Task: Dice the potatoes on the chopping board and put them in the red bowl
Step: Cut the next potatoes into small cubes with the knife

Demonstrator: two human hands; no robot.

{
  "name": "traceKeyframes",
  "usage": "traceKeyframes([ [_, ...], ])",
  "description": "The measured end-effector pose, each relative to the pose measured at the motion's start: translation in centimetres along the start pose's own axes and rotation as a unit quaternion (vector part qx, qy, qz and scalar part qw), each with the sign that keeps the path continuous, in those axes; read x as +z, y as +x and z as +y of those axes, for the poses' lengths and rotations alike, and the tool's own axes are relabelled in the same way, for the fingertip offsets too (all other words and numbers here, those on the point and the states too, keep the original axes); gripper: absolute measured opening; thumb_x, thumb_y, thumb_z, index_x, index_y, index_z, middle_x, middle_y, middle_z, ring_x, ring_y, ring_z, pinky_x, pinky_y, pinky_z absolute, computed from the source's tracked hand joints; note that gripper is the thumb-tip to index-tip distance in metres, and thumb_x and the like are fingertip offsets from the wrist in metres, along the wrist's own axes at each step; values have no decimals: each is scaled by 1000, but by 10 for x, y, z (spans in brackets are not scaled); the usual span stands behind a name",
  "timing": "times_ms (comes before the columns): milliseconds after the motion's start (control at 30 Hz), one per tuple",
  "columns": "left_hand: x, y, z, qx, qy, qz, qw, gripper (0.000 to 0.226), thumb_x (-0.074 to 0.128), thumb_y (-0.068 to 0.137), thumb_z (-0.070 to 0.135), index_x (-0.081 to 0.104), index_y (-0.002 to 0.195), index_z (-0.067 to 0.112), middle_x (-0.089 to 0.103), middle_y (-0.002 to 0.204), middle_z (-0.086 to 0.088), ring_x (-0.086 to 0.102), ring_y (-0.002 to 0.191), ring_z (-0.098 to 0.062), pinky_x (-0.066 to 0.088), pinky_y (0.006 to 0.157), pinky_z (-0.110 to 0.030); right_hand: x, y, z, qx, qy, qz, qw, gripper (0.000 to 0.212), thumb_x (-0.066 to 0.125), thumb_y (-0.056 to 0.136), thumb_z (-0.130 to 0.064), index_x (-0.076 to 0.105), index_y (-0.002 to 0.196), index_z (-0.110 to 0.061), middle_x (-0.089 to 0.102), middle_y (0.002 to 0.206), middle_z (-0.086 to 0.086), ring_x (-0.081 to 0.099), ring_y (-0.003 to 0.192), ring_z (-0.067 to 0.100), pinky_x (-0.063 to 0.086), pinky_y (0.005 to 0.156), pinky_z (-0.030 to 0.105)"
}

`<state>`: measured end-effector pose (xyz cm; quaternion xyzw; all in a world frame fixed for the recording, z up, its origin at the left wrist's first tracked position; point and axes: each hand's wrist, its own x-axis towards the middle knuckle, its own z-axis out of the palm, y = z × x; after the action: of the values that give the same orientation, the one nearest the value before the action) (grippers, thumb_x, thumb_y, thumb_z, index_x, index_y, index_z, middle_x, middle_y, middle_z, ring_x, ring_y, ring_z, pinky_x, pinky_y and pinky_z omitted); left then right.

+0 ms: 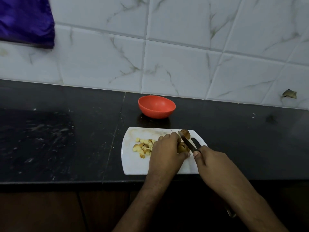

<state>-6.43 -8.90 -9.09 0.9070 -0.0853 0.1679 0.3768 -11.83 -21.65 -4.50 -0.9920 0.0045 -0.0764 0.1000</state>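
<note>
A white chopping board lies on the black counter. Several yellow potato dice are piled on its left half. My left hand holds a brown potato down on the board, fingers curled over it. My right hand grips a knife by its dark handle, the blade lying across the potato. A second brown potato sits at the board's far right corner, behind the blade. The red bowl stands behind the board near the wall; it looks empty.
The black counter stretches left and right, with white smears on its left part. A marble-patterned tiled wall rises behind it. A purple cloth hangs at the top left. The counter's front edge runs just below the board.
</note>
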Motion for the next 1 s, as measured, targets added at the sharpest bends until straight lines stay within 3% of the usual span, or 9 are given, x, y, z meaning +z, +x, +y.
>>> traceKeyframes([
  [267,1,0,7,-2,98,-5,995,50,65,83,65,56,111,24,63,110,6,52,100,-16,42,87,-33,-3,0,5,3,29,6,1000,29,33,104,-39,54,98,-20,61,81,-6,60,75,11,50,69,31],
  [367,-1,1,10,-7,109,-18,994,51,64,84,63,56,114,23,62,113,4,51,103,-17,41,88,-34,-3,0,7,1,36,7,999,27,34,105,-38,53,96,-21,59,79,-7,57,72,7,46,64,27],
  [500,-4,-5,9,-14,71,-22,997,52,63,86,61,53,123,26,60,119,7,52,110,-16,43,94,-37,-2,-1,7,-9,43,6,999,29,35,104,-40,58,104,-21,62,83,-6,60,76,8,53,72,30],
  [567,-6,-7,12,-6,88,-33,996,54,64,89,55,49,131,25,59,126,5,52,117,-18,42,100,-38,-4,-2,7,-12,44,4,999,30,35,104,-40,59,100,-23,61,80,-6,59,70,7,47,63,24],
  [700,-9,-15,12,-22,43,-9,999,36,67,93,35,55,125,25,68,112,5,59,105,-15,47,94,-34,-4,-2,4,-9,50,2,999,35,35,104,-42,59,86,-23,59,71,-5,57,61,7,33,53,20],
  [800,-11,-21,10,-27,5,19,999,29,68,93,34,62,121,29,71,106,10,59,99,-9,48,92,-32,-1,-3,-1,-6,31,-15,999,36,33,104,-44,55,83,-24,57,71,-6,55,62,5,31,51,19],
  [1000,-7,-23,12,-10,64,21,998,19,58,98,38,61,115,31,67,109,9,57,101,-11,44,95,-34,-4,-2,1,-5,6,-16,1000,33,30,105,-45,53,89,-26,56,74,-8,53,64,4,30,52,17],
])
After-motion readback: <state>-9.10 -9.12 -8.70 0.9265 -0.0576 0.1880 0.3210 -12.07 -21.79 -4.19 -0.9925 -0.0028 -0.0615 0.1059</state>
